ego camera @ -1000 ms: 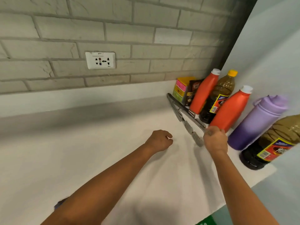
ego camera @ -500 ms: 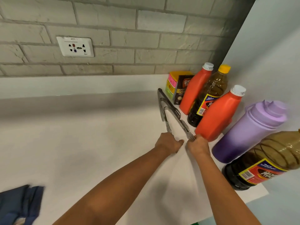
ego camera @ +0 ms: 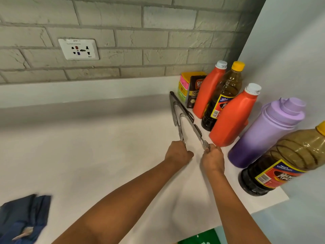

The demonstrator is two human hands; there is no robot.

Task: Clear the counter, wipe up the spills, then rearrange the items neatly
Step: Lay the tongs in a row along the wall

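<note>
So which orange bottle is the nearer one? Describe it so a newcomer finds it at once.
Start at the side wall on the right, where bottles line the white counter. The nearer orange bottle stands beside the purple flask, nearest the right hand. The other orange bottle sits further back by the boxes.

White bench [ego camera: 88, 155]; grey brick wall [ego camera: 140, 32]; silver tongs [ego camera: 186, 124]; two orange bottles [ego camera: 232, 117], white caps; purple gradient flask [ego camera: 267, 134]; navy cloth [ego camera: 22, 217]; white socket [ego camera: 78, 49].
</note>
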